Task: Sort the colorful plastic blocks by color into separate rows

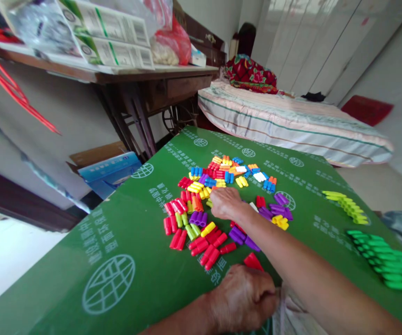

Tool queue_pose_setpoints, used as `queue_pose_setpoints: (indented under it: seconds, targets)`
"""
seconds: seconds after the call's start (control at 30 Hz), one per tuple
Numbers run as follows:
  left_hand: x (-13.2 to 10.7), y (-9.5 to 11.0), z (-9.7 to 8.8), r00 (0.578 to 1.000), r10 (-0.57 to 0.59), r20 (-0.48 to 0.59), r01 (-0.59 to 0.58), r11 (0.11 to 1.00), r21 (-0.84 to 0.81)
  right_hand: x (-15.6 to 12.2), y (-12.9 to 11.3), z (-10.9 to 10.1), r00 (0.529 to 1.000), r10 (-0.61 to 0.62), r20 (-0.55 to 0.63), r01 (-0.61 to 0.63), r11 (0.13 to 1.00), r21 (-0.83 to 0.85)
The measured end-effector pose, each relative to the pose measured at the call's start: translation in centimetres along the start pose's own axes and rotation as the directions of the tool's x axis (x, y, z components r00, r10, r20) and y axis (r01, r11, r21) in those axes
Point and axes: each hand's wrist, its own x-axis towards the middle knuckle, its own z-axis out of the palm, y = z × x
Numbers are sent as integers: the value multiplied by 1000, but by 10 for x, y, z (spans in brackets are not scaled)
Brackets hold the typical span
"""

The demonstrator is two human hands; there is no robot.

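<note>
Past the printed green surface's (152, 284) far edge stands a striped bed (291, 121). Right hand (226, 203) and left hand (243, 296) neighbour colourful plastic caps (208, 229); I cannot tell either grip.

Left hand (244, 296) curled, right hand (226, 203) forward

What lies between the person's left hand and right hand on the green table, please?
In the head view, red pieces and purple pieces lie between the left hand and the right hand.

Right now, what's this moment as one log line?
right hand: among mixed-colour pen caps | left hand: curled beside red pen cap | bright-green pen caps: grouped on tabletop's right side
</note>
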Motion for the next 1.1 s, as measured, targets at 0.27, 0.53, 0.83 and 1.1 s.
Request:
queue_pose_setpoints:
  seconds: [0.27,0.53,0.83,1.1]
  targets:
    - [-1,3,-2,958,-266,-107,207,900,-384,-41,46,-5,997,2,-81,68,523,849]
    - [10,10,-19,826,-511,-239,136,591,-795,-128,66,14,990,88,-109,108,25,994]
    - [11,3,-25,850,-477,-223,235,723,-650,-146,54,41,962,226,-155,181,-97,979]
    - [4,-17,-20,858,-405,-316,303,896,-326,-144,85,36,893,373,-252,236,90,968]
